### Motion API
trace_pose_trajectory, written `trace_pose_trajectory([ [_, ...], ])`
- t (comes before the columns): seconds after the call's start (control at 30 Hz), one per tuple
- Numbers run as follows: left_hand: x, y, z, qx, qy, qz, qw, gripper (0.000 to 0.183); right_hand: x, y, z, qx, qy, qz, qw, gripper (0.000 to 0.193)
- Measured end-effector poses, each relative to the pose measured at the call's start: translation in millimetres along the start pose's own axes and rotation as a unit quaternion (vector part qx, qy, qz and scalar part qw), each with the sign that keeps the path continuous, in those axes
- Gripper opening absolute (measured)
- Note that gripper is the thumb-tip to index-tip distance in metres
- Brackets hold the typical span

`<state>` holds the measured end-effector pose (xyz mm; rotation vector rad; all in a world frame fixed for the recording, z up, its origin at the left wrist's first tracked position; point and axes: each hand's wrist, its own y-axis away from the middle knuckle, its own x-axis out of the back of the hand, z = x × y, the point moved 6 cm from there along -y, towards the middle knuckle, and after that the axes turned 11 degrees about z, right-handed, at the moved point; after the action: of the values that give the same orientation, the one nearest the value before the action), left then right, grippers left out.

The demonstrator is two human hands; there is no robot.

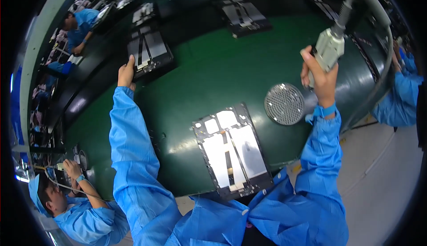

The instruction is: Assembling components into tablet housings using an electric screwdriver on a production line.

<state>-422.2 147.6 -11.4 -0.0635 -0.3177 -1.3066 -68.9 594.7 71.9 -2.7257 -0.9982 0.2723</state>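
Note:
My left hand (126,73) is stretched forward and grips the near left corner of an opened tablet (153,46), its thumb on top. The tablet shows silvery battery panels and a black frame. On the right, my right hand (324,79) is wrapped round a pale grey electric screwdriver (330,48), held above the green bench; its tip cannot be made out. Beside that hand lies a round metal tray (284,104) with a perforated surface. A second opened tablet (232,152) lies right in front of me at the bench's near edge, touched by neither hand.
More opened tablets (243,15) lie on a dark strip along the far side of the green bench (213,72). A cable (386,63) hangs down at the right. Co-workers in blue sit at the left (89,219) and right (400,97).

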Motion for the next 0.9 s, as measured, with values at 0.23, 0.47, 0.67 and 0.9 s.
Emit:
trace_pose_trajectory([
  [0.23, -177.8, 180.4, 44.7, -0.049, 0.097, -0.161, 0.981, 0.048, 43.2, -11.4, -18.2, 0.043, 0.058, 0.058, 0.996, 0.022],
  [0.47, -352.0, 404.4, 34.2, -0.096, 0.081, -0.174, 0.977, 0.057, 121.9, 8.9, -59.1, 0.086, 0.081, 0.133, 0.984, 0.025],
  [0.67, -363.7, 479.3, 4.2, -0.046, -0.072, -0.294, 0.952, 0.052, 142.9, 29.6, -67.6, 0.100, 0.107, 0.151, 0.978, 0.023],
  [0.9, -284.5, 382.0, 67.5, -0.215, -0.159, -0.442, 0.856, 0.064, 92.3, 26.8, -53.1, 0.098, 0.069, 0.068, 0.990, 0.025],
])
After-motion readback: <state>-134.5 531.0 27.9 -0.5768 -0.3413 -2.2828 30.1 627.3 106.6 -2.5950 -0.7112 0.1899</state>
